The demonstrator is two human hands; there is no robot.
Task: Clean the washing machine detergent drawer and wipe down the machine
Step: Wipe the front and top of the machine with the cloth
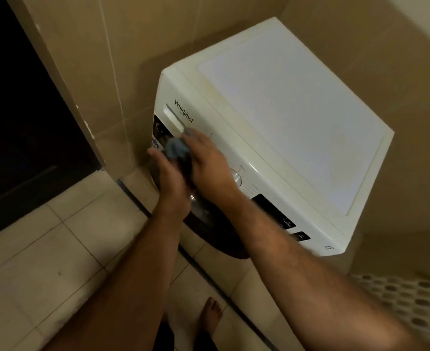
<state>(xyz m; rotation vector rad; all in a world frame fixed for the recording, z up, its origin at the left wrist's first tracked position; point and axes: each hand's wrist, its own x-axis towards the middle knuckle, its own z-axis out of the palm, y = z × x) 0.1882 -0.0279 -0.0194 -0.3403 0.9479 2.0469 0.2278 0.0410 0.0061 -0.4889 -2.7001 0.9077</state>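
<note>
both hands bunch a blue cloth (176, 148), right hand (209, 160) nearer the shut detergent drawer (174, 119) just above, left hand (167, 171) below.

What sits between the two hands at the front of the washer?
In the head view, a bunched blue-grey cloth lies between the left hand and the right hand, just below the closed detergent drawer.
</note>
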